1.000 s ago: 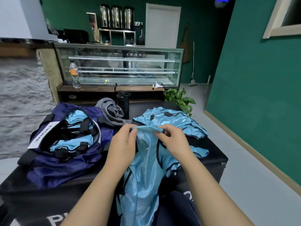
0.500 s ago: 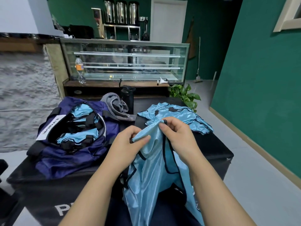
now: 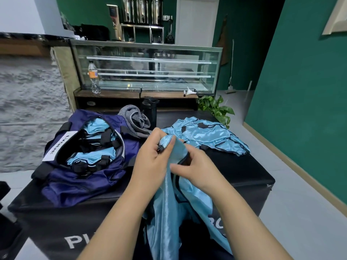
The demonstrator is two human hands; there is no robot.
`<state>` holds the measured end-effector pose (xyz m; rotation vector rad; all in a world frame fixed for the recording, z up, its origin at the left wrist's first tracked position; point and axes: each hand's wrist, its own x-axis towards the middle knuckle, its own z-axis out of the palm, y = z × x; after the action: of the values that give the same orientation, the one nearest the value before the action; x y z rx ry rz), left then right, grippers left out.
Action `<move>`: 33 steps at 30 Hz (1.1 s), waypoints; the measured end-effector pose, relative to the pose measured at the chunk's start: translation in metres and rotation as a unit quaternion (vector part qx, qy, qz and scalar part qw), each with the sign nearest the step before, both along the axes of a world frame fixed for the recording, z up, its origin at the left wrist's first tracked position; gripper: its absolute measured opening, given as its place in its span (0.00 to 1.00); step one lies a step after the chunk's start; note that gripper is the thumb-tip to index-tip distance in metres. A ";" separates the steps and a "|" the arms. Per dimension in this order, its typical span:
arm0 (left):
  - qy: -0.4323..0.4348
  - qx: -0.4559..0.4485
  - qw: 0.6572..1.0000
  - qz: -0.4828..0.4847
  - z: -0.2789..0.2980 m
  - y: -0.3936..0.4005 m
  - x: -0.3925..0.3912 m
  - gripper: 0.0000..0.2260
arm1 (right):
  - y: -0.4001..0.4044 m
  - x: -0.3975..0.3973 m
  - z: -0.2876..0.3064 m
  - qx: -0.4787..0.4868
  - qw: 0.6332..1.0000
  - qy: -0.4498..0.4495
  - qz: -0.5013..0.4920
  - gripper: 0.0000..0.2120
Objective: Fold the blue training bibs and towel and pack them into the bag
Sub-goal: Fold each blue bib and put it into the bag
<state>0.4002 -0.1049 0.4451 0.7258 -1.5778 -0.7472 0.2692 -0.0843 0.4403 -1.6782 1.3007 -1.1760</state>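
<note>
Left hand [image 3: 152, 162] pinches the bib [image 3: 169, 207] at its bunched top, mid-frame; right hand [image 3: 195, 169] grips its edge. Best to match shoulders before folding toward the bag [image 3: 62, 184].

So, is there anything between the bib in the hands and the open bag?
Nothing visible blocks it. The bib hangs from both hands right of the navy bag, whose opening already holds folded bibs.
</note>
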 end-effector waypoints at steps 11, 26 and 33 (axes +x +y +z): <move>0.013 0.041 0.999 0.027 -0.005 0.019 0.021 0.12 | -0.008 -0.005 -0.034 -0.068 0.972 0.174 -0.145 0.17; -0.060 0.038 0.980 0.186 -0.021 0.023 0.069 0.09 | 0.007 -0.071 -0.061 0.101 0.932 0.193 -0.289 0.06; -0.113 0.067 0.987 0.087 -0.027 0.037 0.047 0.09 | 0.012 -0.054 -0.050 0.184 0.960 0.058 -0.203 0.06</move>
<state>0.4473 -0.0679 0.4177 1.0644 -1.6531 -0.6645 0.2147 -0.0725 0.3906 -1.2590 1.8728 -0.9845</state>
